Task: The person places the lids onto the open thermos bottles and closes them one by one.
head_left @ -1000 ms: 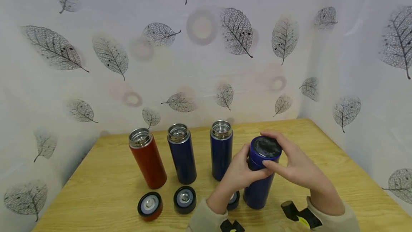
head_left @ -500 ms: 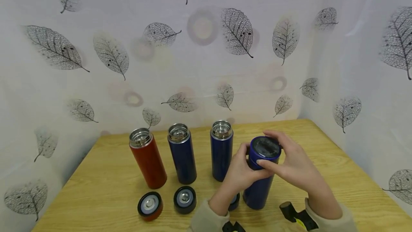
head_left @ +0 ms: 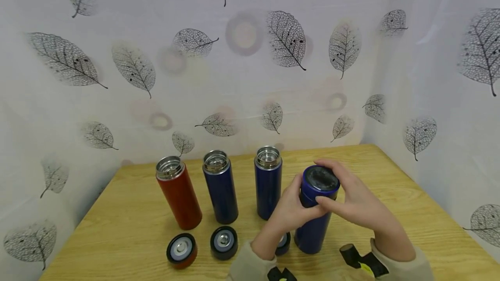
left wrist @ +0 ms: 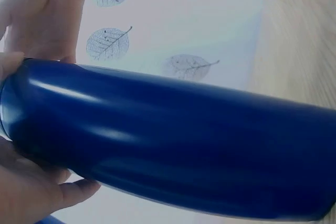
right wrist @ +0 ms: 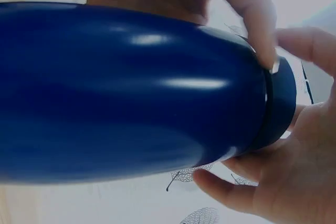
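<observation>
A dark blue thermos bottle (head_left: 312, 234) stands upright at the right of the row, its blue-rimmed lid (head_left: 321, 179) on top. My left hand (head_left: 290, 208) grips the upper body just below the lid. From the other side my right hand (head_left: 356, 198) holds the lid between thumb and fingers. Close up in the left wrist view, the bottle (left wrist: 189, 140) crosses the picture with my left hand (left wrist: 31, 195) around its neck end. A thin dark line separates lid (right wrist: 281, 100) and body (right wrist: 131, 93) in the right wrist view.
Left of my hands stand two blue thermos bottles (head_left: 220, 185) (head_left: 268, 185) and a red thermos bottle (head_left: 180, 198), all lidless. Upturned in front lie a red lid (head_left: 182, 249), a dark lid (head_left: 224, 242) and another lid (head_left: 284, 244), partly behind my left wrist. A leaf-print curtain hangs behind the table (head_left: 117, 220).
My right thumb slid left along the lid's edge half a second ago and is now slightly back to the right. My left hand and the bottle hold nearly still.
</observation>
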Tool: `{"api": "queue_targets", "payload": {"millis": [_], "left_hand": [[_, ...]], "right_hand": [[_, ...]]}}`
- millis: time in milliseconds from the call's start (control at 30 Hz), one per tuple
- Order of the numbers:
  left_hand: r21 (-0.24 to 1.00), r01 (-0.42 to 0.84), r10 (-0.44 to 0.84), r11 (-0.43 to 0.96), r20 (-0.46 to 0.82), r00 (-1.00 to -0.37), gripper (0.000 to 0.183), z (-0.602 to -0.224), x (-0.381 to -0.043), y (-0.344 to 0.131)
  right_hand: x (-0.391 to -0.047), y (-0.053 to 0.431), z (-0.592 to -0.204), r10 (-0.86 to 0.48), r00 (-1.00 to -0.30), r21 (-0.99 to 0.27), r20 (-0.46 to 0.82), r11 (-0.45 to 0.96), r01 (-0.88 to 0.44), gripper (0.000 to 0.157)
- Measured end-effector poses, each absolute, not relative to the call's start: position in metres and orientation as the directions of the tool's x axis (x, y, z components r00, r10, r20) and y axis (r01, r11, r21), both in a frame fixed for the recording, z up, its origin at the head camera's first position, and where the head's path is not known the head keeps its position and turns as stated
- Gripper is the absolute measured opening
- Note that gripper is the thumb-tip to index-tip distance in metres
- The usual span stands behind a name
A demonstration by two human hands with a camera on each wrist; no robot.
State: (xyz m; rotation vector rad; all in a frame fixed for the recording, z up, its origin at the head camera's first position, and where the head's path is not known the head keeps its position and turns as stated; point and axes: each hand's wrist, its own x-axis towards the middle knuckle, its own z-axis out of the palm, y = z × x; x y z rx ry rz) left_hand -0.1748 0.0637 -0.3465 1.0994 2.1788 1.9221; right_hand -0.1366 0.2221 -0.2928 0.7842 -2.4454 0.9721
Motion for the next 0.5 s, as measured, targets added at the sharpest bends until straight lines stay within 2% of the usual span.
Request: {"api": "queue_targets", "payload": {"millis": [233,500], "left_hand": [[0.899,0.438,0.505,-0.018,0.386,-0.772,0.063,-0.3468,-0.1744,0.0636],[0.894,0.449,0.452,0.010,0.396,-0.799,0.060,-0.3480,-0.1727,0.0666]], "right_hand": [[-0.1356,0.2233,-0.2911,-0.372,-0.752,-0.545,0.544,0.526,-0.654,0.063],[-0.1340,0.2191,-0.2904,-0.295,-0.783,-0.550,0.548,0.578,-0.602,0.064]]}}
